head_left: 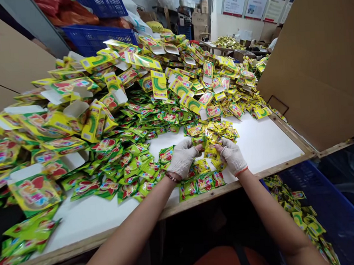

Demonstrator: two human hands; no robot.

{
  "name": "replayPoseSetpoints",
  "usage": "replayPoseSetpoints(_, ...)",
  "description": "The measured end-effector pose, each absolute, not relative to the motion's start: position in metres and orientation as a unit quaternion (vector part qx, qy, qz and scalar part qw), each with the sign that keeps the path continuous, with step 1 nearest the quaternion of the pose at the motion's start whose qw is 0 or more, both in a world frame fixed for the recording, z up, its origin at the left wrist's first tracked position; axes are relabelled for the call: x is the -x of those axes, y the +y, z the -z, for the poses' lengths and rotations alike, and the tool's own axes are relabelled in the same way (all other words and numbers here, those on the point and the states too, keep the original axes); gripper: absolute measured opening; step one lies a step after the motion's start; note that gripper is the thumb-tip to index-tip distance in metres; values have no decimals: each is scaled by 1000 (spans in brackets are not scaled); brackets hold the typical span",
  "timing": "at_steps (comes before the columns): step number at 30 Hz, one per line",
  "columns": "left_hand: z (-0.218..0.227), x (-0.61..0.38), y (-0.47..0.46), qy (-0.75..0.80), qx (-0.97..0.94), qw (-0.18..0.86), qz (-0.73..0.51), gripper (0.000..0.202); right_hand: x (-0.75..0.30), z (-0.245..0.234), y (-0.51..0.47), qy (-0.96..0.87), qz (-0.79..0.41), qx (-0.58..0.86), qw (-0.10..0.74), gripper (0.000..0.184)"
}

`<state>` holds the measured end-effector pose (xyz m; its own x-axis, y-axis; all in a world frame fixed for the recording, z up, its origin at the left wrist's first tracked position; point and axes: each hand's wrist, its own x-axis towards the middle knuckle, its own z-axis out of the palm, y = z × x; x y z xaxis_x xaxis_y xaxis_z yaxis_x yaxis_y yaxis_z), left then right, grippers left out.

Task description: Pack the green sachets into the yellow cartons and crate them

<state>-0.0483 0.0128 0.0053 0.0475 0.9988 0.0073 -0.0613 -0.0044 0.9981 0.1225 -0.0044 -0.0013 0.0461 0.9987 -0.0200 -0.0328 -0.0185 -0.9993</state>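
Observation:
My left hand (183, 158) and my right hand (233, 157) both wear white knit gloves and rest on the white table (264, 143) near its front edge. Between them lies a small bunch of yellow sachets (209, 148); the fingers of both hands are curled on it. Green sachets (201, 183) lie in a row just below my hands. A wide heap of green and yellow sachets (136, 151) spreads to the left and behind. Folded yellow-green cartons (159, 83) are piled further back.
A large brown cardboard flap (319, 60) stands at the right. A blue crate (335, 218) with sachets sits on the floor at the right. Blue baskets (99, 35) stand at the back left. The table's wooden rim (199, 199) runs along the front.

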Motion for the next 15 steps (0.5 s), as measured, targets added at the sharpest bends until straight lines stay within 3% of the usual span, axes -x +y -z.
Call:
replayPoseSetpoints(8, -6, 46, -2, 385, -442, 646, -489, 35, -123, 8, -10, -550, -403, 522, 512, 27)
replayPoseSetpoints(12, -9, 52, 0, 419, -463, 629, -463, 41, -124, 8, -12, -603, -347, 522, 493, 20)
replayPoseSetpoints(15, -7, 48, -2, 421, -492, 608, -459, 36, -123, 7, -12, -574, -389, 518, 501, 25)
